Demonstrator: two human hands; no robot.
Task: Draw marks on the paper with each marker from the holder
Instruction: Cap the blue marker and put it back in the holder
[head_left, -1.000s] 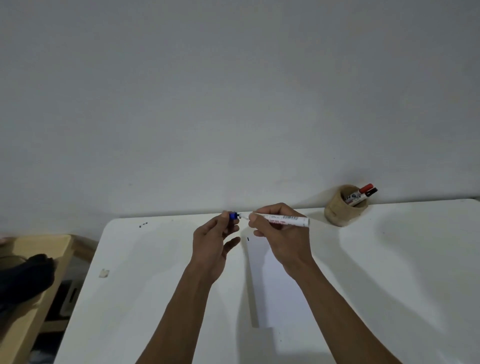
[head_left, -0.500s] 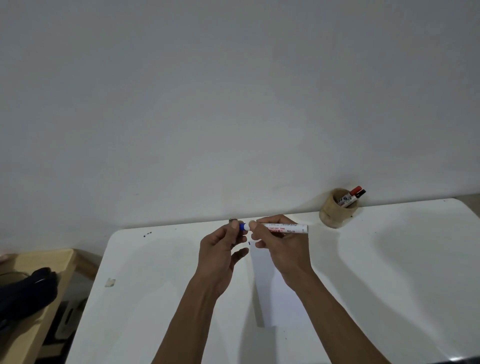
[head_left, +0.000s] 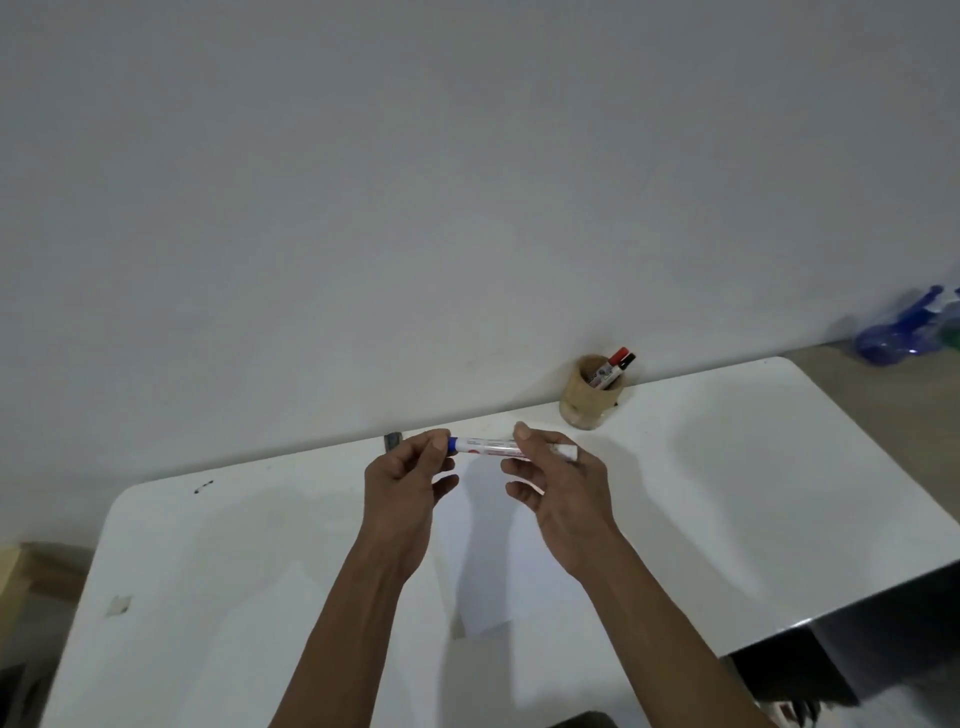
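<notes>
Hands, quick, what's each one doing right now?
Left hand: pinching the blue cap end of the marker.
Right hand: loosely holding the marker's white barrel, fingers partly open.

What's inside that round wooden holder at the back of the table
Two markers lean inside the holder, one with a red cap and one with a black cap, both poking above the rim. Their lower ends and the holder's bottom are hidden by its wall.

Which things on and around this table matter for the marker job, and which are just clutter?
For the job:
blue marker, held in left hand and right hand
paper
holder
red marker
black marker

Lying about:
blue plastic object beyond the table's right end
tape scrap
small dark object
</notes>
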